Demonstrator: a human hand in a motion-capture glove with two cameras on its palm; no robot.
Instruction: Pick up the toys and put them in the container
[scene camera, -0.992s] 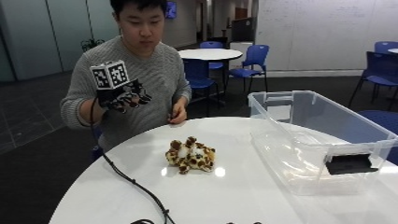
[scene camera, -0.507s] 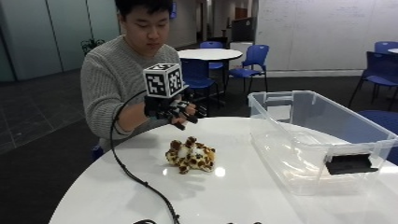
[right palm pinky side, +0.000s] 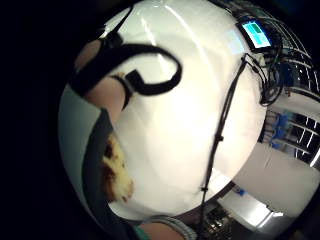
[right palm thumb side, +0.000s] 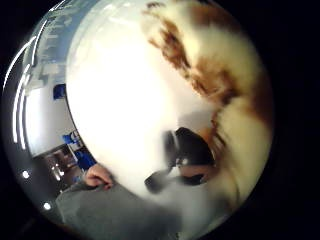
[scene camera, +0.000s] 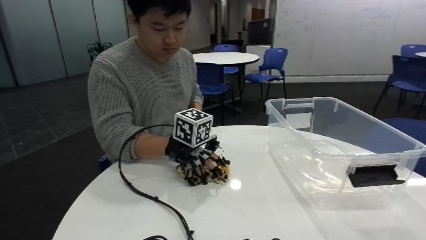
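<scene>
Black-gloved, my right hand sits on top of the plush toy on the white round table, fingers curled down over it so that I read it as gripping the toy, though I cannot see whether the fingertips close underneath. From the outside view only a patch of tan and brown fur shows past the fingers on the side toward the container, so I cannot tell which way the toy points or how its long axis runs. The thumb side palm view is filled on one side with cream and brown spotted fur, very close to the palm, with bare white tabletop beside it; head and legs cannot be made out there. The little finger side palm view catches just a sliver of the spotted fur at the edge of the hand, the rest cut off. The clear plastic container stands on the table well apart from the toy, on the person's left. The person's grey sleeve leads down to the glove.
</scene>
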